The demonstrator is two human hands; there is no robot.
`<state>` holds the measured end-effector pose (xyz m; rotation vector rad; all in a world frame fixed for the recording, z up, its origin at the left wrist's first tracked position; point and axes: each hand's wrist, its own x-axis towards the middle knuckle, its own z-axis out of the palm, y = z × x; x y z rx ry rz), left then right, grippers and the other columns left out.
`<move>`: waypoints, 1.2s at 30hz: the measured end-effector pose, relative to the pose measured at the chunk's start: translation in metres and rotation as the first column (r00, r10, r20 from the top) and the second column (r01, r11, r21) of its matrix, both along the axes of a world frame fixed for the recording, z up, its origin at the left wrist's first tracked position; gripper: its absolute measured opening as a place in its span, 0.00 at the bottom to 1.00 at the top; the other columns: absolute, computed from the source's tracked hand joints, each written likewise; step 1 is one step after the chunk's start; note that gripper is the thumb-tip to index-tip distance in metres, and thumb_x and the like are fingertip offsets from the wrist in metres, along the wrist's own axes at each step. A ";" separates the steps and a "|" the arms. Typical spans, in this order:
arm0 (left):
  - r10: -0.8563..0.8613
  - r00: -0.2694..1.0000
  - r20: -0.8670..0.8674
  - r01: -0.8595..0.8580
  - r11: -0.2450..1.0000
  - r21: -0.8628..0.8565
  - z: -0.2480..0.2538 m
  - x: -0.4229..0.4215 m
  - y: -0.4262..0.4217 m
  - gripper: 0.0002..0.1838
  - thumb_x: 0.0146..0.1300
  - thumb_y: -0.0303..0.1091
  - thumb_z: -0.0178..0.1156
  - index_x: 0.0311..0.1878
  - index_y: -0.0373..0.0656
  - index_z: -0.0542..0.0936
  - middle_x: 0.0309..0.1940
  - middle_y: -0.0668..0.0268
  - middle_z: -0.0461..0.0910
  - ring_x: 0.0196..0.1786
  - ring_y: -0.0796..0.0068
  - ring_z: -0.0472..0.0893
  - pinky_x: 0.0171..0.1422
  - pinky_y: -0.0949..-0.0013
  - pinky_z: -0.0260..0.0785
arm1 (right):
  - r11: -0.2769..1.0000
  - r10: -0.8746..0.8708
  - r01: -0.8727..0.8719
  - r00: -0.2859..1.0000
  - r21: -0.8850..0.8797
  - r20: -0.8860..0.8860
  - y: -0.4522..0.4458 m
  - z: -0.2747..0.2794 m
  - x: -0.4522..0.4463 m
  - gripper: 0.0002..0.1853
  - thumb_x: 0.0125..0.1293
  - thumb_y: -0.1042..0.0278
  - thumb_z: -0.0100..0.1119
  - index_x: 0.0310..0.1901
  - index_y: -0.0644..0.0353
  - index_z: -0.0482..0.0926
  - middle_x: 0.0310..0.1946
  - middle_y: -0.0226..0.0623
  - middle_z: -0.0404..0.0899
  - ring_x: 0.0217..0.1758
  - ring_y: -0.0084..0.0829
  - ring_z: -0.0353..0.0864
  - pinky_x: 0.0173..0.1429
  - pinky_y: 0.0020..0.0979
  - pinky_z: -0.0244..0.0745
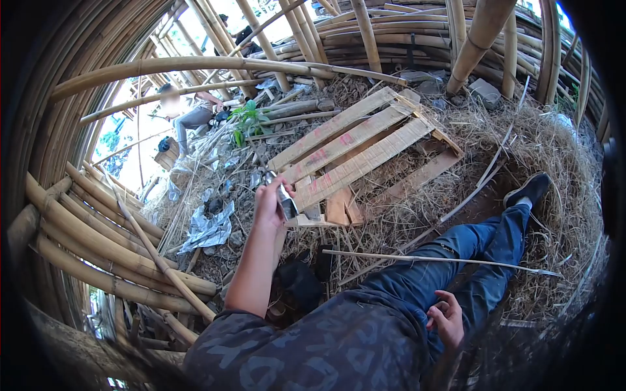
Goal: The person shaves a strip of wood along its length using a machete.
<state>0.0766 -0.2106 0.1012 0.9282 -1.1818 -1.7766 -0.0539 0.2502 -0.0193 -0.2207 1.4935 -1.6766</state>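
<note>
My left hand (268,199) reaches forward and is closed around a shiny metal tool (285,202) with a broad, flat part; its exact kind is hard to make out. The tool is at the near left corner of a slatted wooden pallet (352,150), which has red marks on its boards. Whether it touches the wood I cannot tell. Over my thigh, my right hand (447,319) is held with fingers loosely bent and apart, nothing in them. A thin bamboo strip (417,259) lies across my jeans (424,267).
Thick bamboo poles (130,254) are stacked at the left, and upright poles (482,45) stand at the back. Dry straw (515,143) covers the ground at the right. Crumpled plastic (207,228) and a green plant (248,120) lie beyond. Another person (192,117) sits at the far left.
</note>
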 end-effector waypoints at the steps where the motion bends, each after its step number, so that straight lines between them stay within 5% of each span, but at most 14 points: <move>1: -0.006 0.999 -0.051 0.009 0.998 0.061 -0.002 0.004 -0.009 0.08 0.66 0.33 0.61 0.36 0.38 0.75 0.24 0.66 0.76 0.25 0.76 0.78 0.32 0.71 0.77 | 1.000 -0.002 0.002 1.000 0.000 0.000 0.002 -0.002 0.000 0.25 0.63 0.78 0.59 0.62 0.66 0.66 0.31 0.37 0.76 0.21 0.21 0.76 0.24 0.23 0.73; 20: -0.008 0.983 -0.181 0.024 0.996 0.083 0.020 0.040 -0.078 0.08 0.65 0.30 0.64 0.39 0.39 0.74 0.29 0.67 0.76 0.29 0.81 0.78 0.34 0.77 0.76 | 0.998 -0.053 0.053 0.998 0.023 -0.018 0.016 -0.005 -0.006 0.24 0.64 0.76 0.57 0.62 0.67 0.66 0.29 0.37 0.75 0.20 0.21 0.76 0.24 0.22 0.72; 22: -0.043 0.989 -0.138 0.053 0.996 0.070 0.007 0.047 -0.106 0.08 0.64 0.29 0.64 0.39 0.39 0.74 0.28 0.68 0.76 0.29 0.79 0.78 0.33 0.77 0.75 | 0.998 -0.057 0.057 0.998 0.020 -0.014 0.017 -0.006 -0.006 0.24 0.65 0.76 0.57 0.62 0.67 0.66 0.29 0.37 0.75 0.20 0.21 0.76 0.24 0.22 0.72; 24: 0.023 1.000 0.006 -0.023 1.000 0.020 -0.003 0.050 -0.123 0.13 0.66 0.37 0.61 0.25 0.45 0.76 0.19 0.66 0.77 0.25 0.74 0.78 0.34 0.71 0.71 | 0.997 -0.069 0.069 0.997 0.031 -0.019 0.018 -0.008 -0.006 0.23 0.65 0.76 0.57 0.61 0.67 0.66 0.29 0.38 0.76 0.20 0.21 0.76 0.24 0.22 0.72; 29: 0.136 0.983 0.122 -0.146 0.986 0.080 -0.049 0.070 -0.153 0.16 0.63 0.39 0.62 0.21 0.43 0.77 0.19 0.65 0.78 0.21 0.72 0.77 0.26 0.69 0.69 | 0.997 -0.063 0.064 0.998 0.042 -0.022 0.020 -0.009 -0.007 0.23 0.65 0.76 0.56 0.61 0.67 0.66 0.28 0.38 0.76 0.20 0.21 0.76 0.23 0.22 0.72; 32: 0.088 0.990 0.110 -0.104 0.984 0.146 -0.065 0.083 -0.144 0.07 0.63 0.29 0.63 0.33 0.40 0.75 0.22 0.66 0.76 0.24 0.75 0.79 0.28 0.71 0.75 | 0.997 -0.061 0.062 0.998 0.049 -0.022 0.018 -0.008 -0.007 0.23 0.65 0.76 0.56 0.61 0.67 0.66 0.28 0.38 0.76 0.19 0.21 0.75 0.23 0.22 0.72; 36: 0.075 0.996 0.048 -0.083 0.979 0.185 -0.078 0.087 -0.131 0.07 0.63 0.30 0.63 0.33 0.40 0.75 0.22 0.65 0.77 0.23 0.74 0.78 0.29 0.71 0.75 | 0.996 -0.073 0.073 0.997 0.048 -0.014 0.019 -0.007 -0.006 0.22 0.65 0.76 0.56 0.61 0.67 0.67 0.28 0.38 0.76 0.19 0.21 0.75 0.22 0.22 0.71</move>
